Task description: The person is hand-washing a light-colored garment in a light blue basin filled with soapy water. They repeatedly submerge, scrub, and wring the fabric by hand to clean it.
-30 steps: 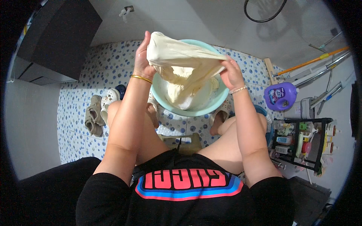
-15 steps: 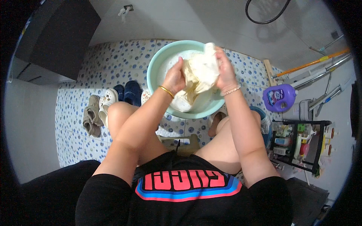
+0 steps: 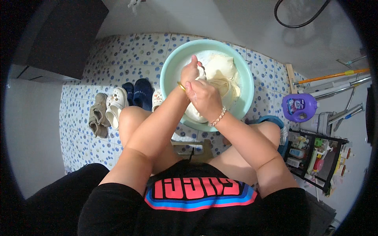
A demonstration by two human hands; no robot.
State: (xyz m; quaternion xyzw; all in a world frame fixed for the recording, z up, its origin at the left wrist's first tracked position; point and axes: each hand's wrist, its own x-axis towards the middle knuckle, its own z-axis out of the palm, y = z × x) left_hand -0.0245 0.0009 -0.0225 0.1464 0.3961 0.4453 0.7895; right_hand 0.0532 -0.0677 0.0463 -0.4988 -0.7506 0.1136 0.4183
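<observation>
A wet cream cloth lies bunched in a pale green basin of whitish, sudsy water; what kind of garment it is cannot be made out. Over the basin, my left hand, with a gold bangle at the wrist, is closed round a bunched part of the cloth, thumb up. Just nearer to me, my right hand, with a pale bracelet, is clenched on another part close to the left wrist. My fingers hide the gathered stretch between them.
Clogs, dark blue slippers and brown shoes stand left of the basin. At the right are a purple detergent jug, mop poles, a black rack of bottles and a blue bucket by my knee.
The cloth, held up between my spread hands before, is now lowered into the basin. My right hand has come left and nearer, beside my left wrist, and both hands have closed in fists.
</observation>
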